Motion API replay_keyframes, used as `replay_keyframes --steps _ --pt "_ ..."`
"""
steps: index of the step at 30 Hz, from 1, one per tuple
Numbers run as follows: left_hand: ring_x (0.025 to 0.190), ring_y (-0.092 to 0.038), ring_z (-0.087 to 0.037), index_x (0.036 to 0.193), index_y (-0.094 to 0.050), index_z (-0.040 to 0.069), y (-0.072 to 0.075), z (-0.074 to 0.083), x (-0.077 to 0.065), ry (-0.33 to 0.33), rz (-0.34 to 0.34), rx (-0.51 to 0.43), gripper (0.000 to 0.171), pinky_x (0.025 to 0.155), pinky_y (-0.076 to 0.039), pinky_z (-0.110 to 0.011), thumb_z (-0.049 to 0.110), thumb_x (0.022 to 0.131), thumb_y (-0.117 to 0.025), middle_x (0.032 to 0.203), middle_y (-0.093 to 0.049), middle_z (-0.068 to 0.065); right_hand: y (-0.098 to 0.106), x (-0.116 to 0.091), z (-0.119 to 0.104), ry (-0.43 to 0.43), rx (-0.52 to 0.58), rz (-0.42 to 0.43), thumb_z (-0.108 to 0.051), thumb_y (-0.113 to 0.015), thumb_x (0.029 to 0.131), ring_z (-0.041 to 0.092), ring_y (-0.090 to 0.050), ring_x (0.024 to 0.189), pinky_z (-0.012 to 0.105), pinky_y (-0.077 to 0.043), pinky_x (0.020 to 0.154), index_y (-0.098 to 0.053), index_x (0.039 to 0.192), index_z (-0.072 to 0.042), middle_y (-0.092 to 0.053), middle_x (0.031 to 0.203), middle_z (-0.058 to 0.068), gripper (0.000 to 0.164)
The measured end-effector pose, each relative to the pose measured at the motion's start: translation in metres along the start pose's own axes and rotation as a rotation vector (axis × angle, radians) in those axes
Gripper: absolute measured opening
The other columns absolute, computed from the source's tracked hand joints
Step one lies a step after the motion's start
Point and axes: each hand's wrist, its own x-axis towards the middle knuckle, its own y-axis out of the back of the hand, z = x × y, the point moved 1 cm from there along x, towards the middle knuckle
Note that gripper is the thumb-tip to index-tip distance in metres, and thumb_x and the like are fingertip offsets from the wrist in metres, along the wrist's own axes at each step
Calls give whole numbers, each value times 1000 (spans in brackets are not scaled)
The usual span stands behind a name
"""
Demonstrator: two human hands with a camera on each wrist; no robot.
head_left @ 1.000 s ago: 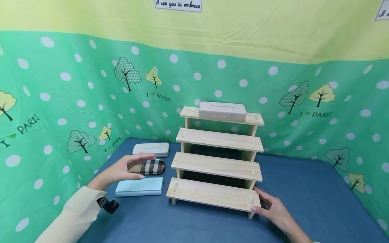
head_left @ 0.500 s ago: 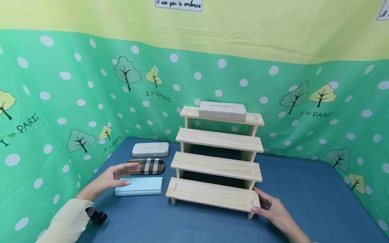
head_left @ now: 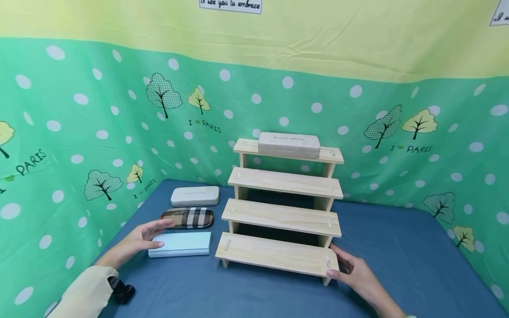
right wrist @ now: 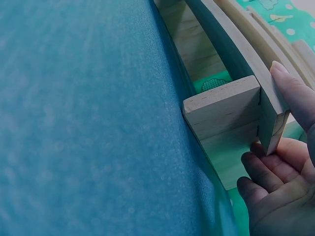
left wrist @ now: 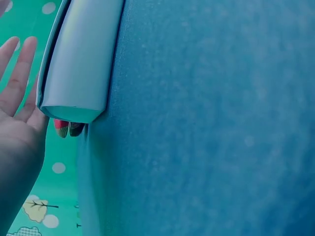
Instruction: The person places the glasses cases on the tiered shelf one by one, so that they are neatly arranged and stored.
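My left hand [head_left: 135,244] hovers at the left end of a light blue glasses case [head_left: 184,244], thumb tip over its edge and fingers extended. The left wrist view shows those fingers [left wrist: 17,86] straight beside the case, holding nothing. Behind it lie a plaid glasses case [head_left: 200,218] and a pale grey glasses case [head_left: 195,196]. At the right end of a four-step wooden display stand [head_left: 274,255], my right hand [head_left: 355,274] grips the lowest board; in the right wrist view the thumb lies on top and the fingers curl underneath. Another pale grey glasses case [head_left: 289,145] rests on the top step.
A dark blue cloth [head_left: 254,293] covers the table. Behind it hangs a green and yellow curtain [head_left: 254,70] printed with dots and trees. A small black device [head_left: 122,291] is attached at my left cuff.
My left hand has moved left and down, from over the plaid case to the left end of the light blue case. My right hand keeps its grip on the stand.
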Motion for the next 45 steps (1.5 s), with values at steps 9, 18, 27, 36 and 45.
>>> replay_keyframes --steps 9,18,27,36,45 --pt "111 -42 10 129 -51 -1 -4 -7 0 61 45 86 50 90 -35 -16 11 84 -69 130 -53 -6 0 0 0 -10 -13 2 -22 -71 84 41 -44 125 37 -44 94 -36 142 5 -41 139 28 72" --pt "106 -45 -13 131 -49 -1 -5 -15 -3 155 -6 74 57 85 -38 -24 12 80 -72 135 -44 -18 -2 0 0 -14 -19 -6 -23 -71 84 41 -42 127 37 -43 95 -37 141 4 -39 142 26 73" --pt "105 -44 -23 135 -44 2 -5 -18 -1 184 -41 96 66 84 -36 -30 12 77 -74 136 -40 -22 -2 0 2 -13 5 -7 -22 -71 84 41 -40 128 34 -43 95 -36 142 4 -39 142 26 72" --pt "104 -44 -28 139 -45 12 -4 -21 2 163 -68 271 72 81 -35 -39 18 74 -78 135 -43 -22 -1 1 1 -30 7 -3 -24 -70 85 40 -40 129 40 -43 96 -36 143 3 -37 143 25 73" --pt "99 -46 -25 137 -48 10 -4 -17 5 145 -66 303 71 78 -35 -36 20 74 -79 131 -48 -20 -1 2 1 -23 5 7 -24 -72 84 40 -40 129 42 -41 98 -36 142 4 -38 143 25 74"
